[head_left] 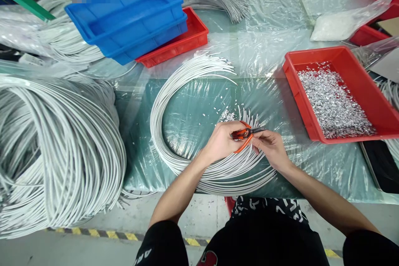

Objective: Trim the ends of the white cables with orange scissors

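My left hand (222, 139) is wrapped round a pair of orange-handled pliers (246, 134), whose dark jaws point to the right. At the jaw tips, the fingers of my right hand (272, 147) are pinched together; what lies between them is too small to make out. Under both hands curves a loose coil of light grey cables (158, 120) on the table, its far ends fanned out at the back. Cut cable ends stand up just behind the pliers. Beside them lies a small heap of white and silvery bits (227, 115).
A red tray (370, 108) of small shiny metal pieces stands at right, with a dark phone-like object (382, 166) near it. Big grey cable coils (77, 141) fill the left. Blue trays (131, 33) rest on a red tray (195, 35) behind. Plastic film covers the green table (137, 149).
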The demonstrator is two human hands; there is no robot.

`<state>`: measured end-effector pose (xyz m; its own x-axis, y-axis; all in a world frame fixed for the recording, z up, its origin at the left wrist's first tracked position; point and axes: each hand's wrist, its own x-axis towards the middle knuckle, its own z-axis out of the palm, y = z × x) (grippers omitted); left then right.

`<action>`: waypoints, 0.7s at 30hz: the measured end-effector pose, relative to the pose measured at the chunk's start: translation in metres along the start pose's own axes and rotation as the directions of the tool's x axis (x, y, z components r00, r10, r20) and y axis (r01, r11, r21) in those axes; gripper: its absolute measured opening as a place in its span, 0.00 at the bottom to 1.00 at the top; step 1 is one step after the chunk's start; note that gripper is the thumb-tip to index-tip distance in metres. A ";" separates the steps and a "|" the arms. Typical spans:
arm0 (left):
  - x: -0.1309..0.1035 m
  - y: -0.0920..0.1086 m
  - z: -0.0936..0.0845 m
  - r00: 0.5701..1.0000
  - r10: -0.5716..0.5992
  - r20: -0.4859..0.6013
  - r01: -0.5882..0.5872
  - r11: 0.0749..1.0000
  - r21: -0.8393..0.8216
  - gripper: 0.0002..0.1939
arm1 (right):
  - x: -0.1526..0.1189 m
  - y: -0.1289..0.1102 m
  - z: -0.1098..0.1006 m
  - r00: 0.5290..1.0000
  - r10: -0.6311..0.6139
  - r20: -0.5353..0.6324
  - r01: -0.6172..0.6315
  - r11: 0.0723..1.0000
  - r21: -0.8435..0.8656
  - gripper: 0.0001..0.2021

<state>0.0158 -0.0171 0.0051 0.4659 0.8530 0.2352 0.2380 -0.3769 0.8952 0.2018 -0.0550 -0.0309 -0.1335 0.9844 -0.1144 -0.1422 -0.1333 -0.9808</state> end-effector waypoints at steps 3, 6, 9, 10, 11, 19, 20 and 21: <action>0.000 0.000 0.000 1.000 -0.002 0.004 0.002 1.000 0.003 0.11 | 0.000 0.002 0.000 1.000 0.007 0.003 -0.007 1.000 0.011 0.14; 0.000 0.000 0.000 1.000 -0.006 0.005 0.006 1.000 0.007 0.11 | -0.001 0.003 0.000 1.000 0.010 0.002 -0.010 1.000 0.014 0.14; 0.001 0.000 0.000 1.000 -0.008 0.005 0.008 1.000 0.014 0.11 | -0.002 0.004 0.001 1.000 0.008 -0.012 -0.008 1.000 0.022 0.13; 0.001 0.001 0.000 1.000 -0.007 0.006 0.007 1.000 0.016 0.11 | -0.002 0.004 0.001 1.000 0.007 -0.020 -0.006 1.000 0.025 0.13; 0.001 0.001 0.000 1.000 -0.005 0.007 0.005 1.000 0.014 0.10 | -0.002 0.004 0.001 1.000 0.006 -0.030 -0.006 1.000 0.026 0.13; 0.000 -0.003 -0.001 0.999 -0.039 -0.025 0.038 0.998 -0.045 0.12 | 0.000 -0.002 0.003 0.998 0.023 -0.051 -0.023 1.000 0.011 0.14; 0.000 -0.005 -0.002 0.998 -0.052 -0.047 0.049 0.998 -0.051 0.12 | 0.000 -0.003 0.003 0.999 0.028 -0.047 -0.027 1.000 0.007 0.14; 0.001 -0.007 -0.003 0.996 -0.062 -0.068 0.058 0.997 -0.057 0.12 | -0.001 -0.004 0.004 0.999 0.032 -0.043 -0.032 0.999 0.004 0.14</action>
<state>0.0118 -0.0127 -0.0001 0.3910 0.8973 0.2050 0.2153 -0.3057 0.9275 0.1989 -0.0554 -0.0259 -0.0956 0.9837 -0.1521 -0.1414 -0.1647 -0.9762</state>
